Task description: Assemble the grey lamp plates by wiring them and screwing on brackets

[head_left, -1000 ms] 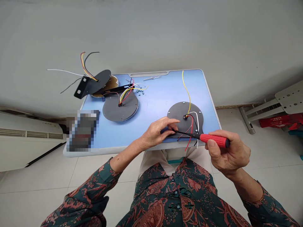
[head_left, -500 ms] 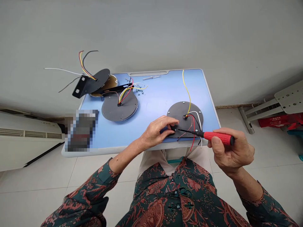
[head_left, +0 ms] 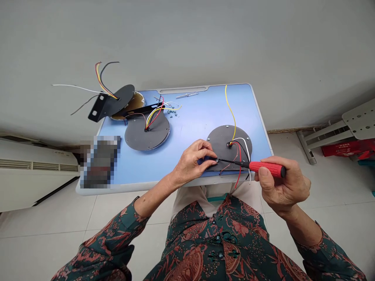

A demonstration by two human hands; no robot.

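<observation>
My right hand [head_left: 285, 187] is wrapped round the red handle of a screwdriver [head_left: 267, 169], its black shaft pointing left. The tip meets a small screw [head_left: 217, 159] near the front left of a dark grey round plate [head_left: 219, 146]. Thumb and index finger of my left hand [head_left: 195, 160] pinch at that screw, over the plate's left edge. Yellow, white, black and red wires come out of the plate's middle hole. Other screws sit round its rim, among them one at the top [head_left: 227, 126].
A second grey plate with wires [head_left: 146, 136] lies mid-left on the blue table [head_left: 187, 128]. Behind it a bracketed plate [head_left: 118, 101] leans on a round part. Several loose screws [head_left: 172, 112] and a metal tool [head_left: 187, 95] lie near the back; a blurred dark object [head_left: 102, 162] is at left.
The screwdriver and my right hand have moved slightly left, bringing the tip onto the screw. My left thumb and index finger have closed together around it.
</observation>
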